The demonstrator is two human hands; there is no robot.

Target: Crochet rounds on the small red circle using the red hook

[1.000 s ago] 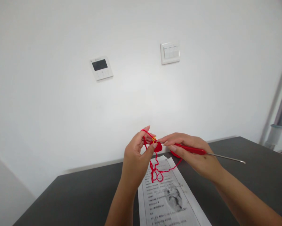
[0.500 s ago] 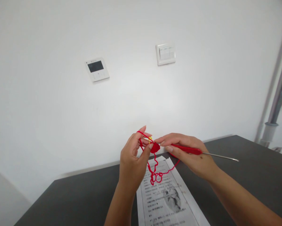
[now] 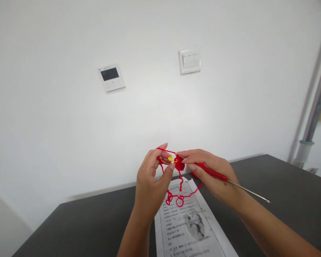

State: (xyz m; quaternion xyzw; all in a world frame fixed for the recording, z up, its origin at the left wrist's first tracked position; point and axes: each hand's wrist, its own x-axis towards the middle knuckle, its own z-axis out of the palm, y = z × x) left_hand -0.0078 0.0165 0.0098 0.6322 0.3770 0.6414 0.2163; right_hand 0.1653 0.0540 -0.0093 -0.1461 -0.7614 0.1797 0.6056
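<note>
My left hand (image 3: 151, 178) is raised above the table, its thumb and fingers pinched on a small red crochet piece (image 3: 179, 163) with a yellow stitch marker (image 3: 171, 159) clipped to it. Red yarn (image 3: 179, 194) runs over my left fingers and hangs in loops down to the paper. My right hand (image 3: 216, 175) is closed round a crochet hook (image 3: 230, 181) with a red handle and a long metal shaft. The hook's tip meets the crochet piece between my two hands.
A printed sheet with text and a picture (image 3: 191, 228) lies on the dark table (image 3: 90, 228) below my hands. On the white wall behind are a thermostat panel (image 3: 111, 77) and a light switch (image 3: 190, 61). A grey pipe (image 3: 311, 117) stands at the right.
The crochet piece has turned so the yellow marker now shows clearly. My right hand tilted the hook, its back end dropping lower. The hanging yarn loops shifted a little.
</note>
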